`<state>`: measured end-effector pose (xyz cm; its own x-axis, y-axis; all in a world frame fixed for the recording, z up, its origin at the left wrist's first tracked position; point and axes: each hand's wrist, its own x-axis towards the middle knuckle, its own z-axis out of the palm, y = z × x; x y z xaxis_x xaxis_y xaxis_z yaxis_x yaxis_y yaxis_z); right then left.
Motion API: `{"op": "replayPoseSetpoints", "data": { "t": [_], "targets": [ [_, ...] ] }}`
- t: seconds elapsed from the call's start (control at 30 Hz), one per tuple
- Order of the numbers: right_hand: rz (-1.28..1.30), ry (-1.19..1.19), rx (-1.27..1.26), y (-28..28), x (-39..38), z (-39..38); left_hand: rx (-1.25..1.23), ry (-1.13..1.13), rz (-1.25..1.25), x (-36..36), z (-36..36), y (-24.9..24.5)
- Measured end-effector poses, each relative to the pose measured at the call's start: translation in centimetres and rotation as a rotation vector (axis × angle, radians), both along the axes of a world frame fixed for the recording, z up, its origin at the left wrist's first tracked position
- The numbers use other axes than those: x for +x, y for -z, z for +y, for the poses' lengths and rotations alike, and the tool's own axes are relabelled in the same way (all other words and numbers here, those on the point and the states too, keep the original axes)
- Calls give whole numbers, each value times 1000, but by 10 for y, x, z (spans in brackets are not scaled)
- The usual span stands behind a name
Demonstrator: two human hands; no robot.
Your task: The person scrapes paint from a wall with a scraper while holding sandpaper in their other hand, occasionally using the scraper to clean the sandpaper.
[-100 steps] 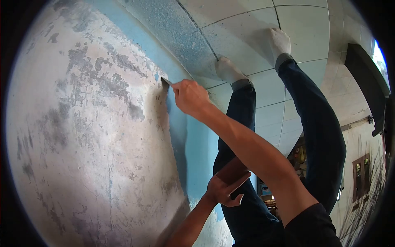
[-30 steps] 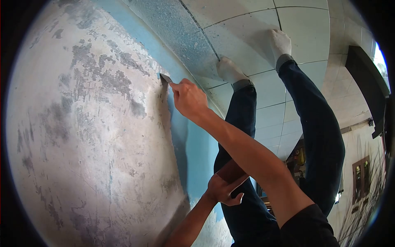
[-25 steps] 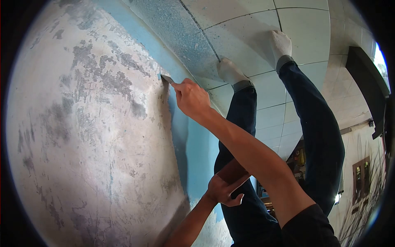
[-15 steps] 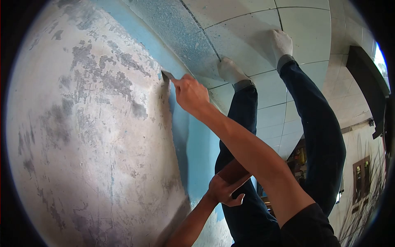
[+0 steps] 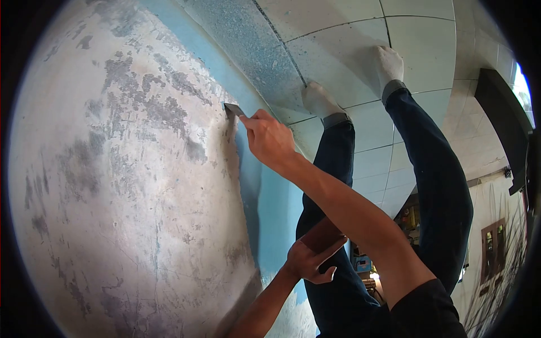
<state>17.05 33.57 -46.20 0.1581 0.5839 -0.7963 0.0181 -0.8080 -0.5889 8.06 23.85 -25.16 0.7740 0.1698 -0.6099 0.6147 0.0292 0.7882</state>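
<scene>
My right hand (image 5: 269, 135) is closed around the handle of a scraper (image 5: 232, 109), its thin metal blade against the wall (image 5: 169, 191). The blade meets the patchy whitish-grey surface close to its border with a blue painted strip (image 5: 248, 169). Lower down, in front of my thigh, my left hand (image 5: 310, 261) has its thumb spread apart from the fingers. Those fingers lie in shadow, partly behind my right forearm, and nothing shows clearly in them.
Blue flakes and dust lie on the tiled floor (image 5: 248, 50) along the wall. My feet (image 5: 322, 99) rest on pale tiles, legs in dark jeans. A dark curved object (image 5: 501, 118) stands at the right, with a wooden-framed window (image 5: 493, 253) below it.
The scraper and my right hand appear slightly lower and to the right in view, and the whole scene has shifted a little the same way. My left hand is nearly unchanged.
</scene>
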Motion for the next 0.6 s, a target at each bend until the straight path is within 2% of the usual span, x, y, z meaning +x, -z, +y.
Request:
{"op": "replayPoseSetpoints", "data": {
  "t": [0.17, 0.27, 0.4, 0.6],
  "targets": [
    [16, -57, -56, 14, 4, 15, 28, 8, -20, -3, -3, 1],
    [78, -30, 15, -13, 4, -3, 38, -7, -20, -1, -1, 1],
    [60, -26, -53, -6, 11, 14, 36, 6, -33, -3, -6, 0],
    [150, -101, -91, -27, 22, 17, 75, 5, -72, -1, -6, 1]
  ]
}}
